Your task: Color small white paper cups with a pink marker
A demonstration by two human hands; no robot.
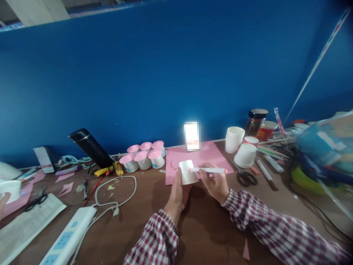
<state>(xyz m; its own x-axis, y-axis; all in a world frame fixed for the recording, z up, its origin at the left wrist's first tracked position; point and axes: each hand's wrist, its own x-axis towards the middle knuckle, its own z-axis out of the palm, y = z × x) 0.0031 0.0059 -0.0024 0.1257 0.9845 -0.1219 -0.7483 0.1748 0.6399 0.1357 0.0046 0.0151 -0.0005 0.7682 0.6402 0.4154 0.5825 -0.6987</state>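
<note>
A white paper cup is gripped from behind by the left hand and held on its side just above the wooden table, at the near edge of a pink paper sheet. A white marker is pinched in the closed fingers of the right hand, its tip touching the side of the cup. A cluster of pink-topped cups stands to the far left of the sheet. Scissors lie to the right, near two upturned white cups. A white power strip rests at the near left, with a black flask leaning beyond it.
</note>
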